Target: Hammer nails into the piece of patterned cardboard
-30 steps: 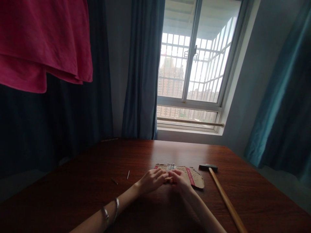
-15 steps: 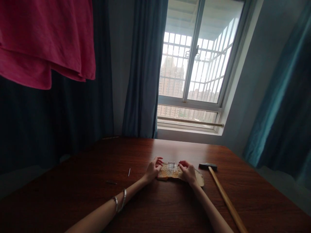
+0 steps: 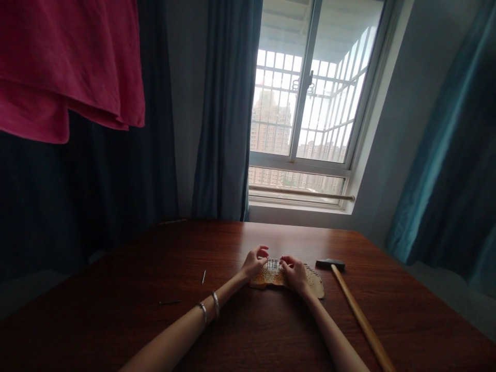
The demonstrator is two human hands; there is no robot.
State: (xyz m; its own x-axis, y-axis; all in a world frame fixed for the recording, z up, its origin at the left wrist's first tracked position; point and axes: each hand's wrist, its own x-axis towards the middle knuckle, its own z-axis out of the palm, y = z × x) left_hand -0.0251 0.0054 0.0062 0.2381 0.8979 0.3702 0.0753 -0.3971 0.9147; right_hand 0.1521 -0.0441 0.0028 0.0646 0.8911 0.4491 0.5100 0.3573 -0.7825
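Note:
A flat tan board with many small holes lies on the dark wooden table. Several thin nails stand upright in it. My left hand rests at the board's left end, fingers curled just left of the nails. My right hand lies on the board just right of the nails, fingers bent toward them. Whether either hand pinches a nail is too small to make out.
A hammer with a long wooden handle lies to the right of the board. Two loose nails lie on the table to the left. A red cloth hangs at upper left. Curtains flank a window behind the table.
Both hands moved away from me along the board, from its near edge to either side of the upright nails. The pink strip on the board is no longer visible.

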